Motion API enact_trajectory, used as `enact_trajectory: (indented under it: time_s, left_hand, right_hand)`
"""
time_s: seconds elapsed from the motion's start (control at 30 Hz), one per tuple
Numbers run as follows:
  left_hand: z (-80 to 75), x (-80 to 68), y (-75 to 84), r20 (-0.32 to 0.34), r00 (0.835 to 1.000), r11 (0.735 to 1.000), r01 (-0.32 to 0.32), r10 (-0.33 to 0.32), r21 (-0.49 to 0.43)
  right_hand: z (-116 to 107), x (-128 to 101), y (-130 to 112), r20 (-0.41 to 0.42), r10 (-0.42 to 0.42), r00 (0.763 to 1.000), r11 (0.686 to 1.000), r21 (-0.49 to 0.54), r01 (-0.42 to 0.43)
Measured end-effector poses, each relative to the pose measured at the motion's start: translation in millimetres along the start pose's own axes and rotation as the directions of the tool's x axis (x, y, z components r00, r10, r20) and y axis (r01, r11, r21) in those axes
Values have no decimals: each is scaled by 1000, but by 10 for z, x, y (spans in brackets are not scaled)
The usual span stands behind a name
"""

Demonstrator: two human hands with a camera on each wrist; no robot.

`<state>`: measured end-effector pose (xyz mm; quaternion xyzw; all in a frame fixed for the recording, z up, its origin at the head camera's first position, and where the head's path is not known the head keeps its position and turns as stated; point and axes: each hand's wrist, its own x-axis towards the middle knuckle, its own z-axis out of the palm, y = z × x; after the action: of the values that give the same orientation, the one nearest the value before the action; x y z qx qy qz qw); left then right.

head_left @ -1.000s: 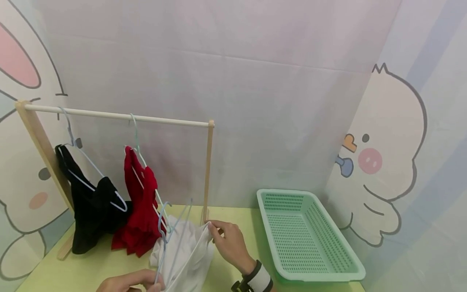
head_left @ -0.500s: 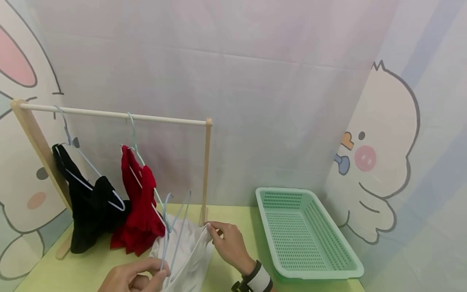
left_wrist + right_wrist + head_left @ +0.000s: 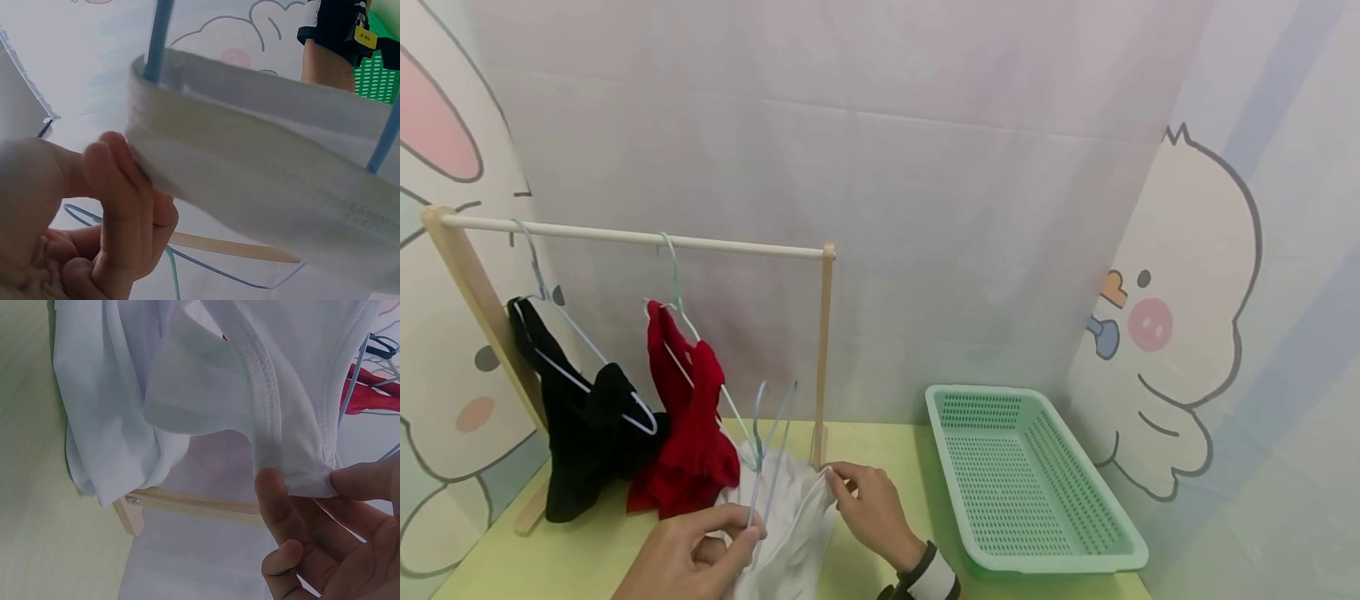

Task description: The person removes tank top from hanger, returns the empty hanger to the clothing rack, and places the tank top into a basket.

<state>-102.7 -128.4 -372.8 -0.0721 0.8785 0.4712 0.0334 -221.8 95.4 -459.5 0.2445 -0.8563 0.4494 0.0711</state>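
Low centre of the frame, my left hand point(image 3: 696, 554) pinches the blue wire hanger point(image 3: 766, 450); my right hand point(image 3: 868, 508) pinches the white garment point(image 3: 790, 521) by its hem. Soft, light cloth; I'd grip the seams.

No readable text, label, brand or number; yellow tag on wrist strap point(image 3: 364, 36) too blurred.
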Motion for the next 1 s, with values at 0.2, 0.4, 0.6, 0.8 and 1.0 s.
enact_trajectory:
  time_s: [0.2, 0.4, 0.6, 0.8, 1.0]
  left_hand:
    - [-5, 46, 18, 26, 996, 996, -90, 90, 2]
    - [-14, 101, 39, 39, 989, 989, -144, 145, -36]
    - [16, 124, 124, -20, 987, 986, -162, 161, -29]
    - [38, 132, 167, -44, 985, 986, -165, 164, -21]
    - [63, 159, 180, -53, 986, 987, -160, 160, 4]
  right_hand:
    - [23, -37, -13, 23, -33, 999, 999, -20, 33]
    - [41, -55, -9, 30, -24, 999, 998, -58, 25]
    - [41, -75, -9, 53, -46, 998, 996, -68, 50]
    - [45, -102, 4, 122, -180, 976, 984, 35, 177]
    - [44, -139, -21, 238, -260, 936, 956, 197, 216]
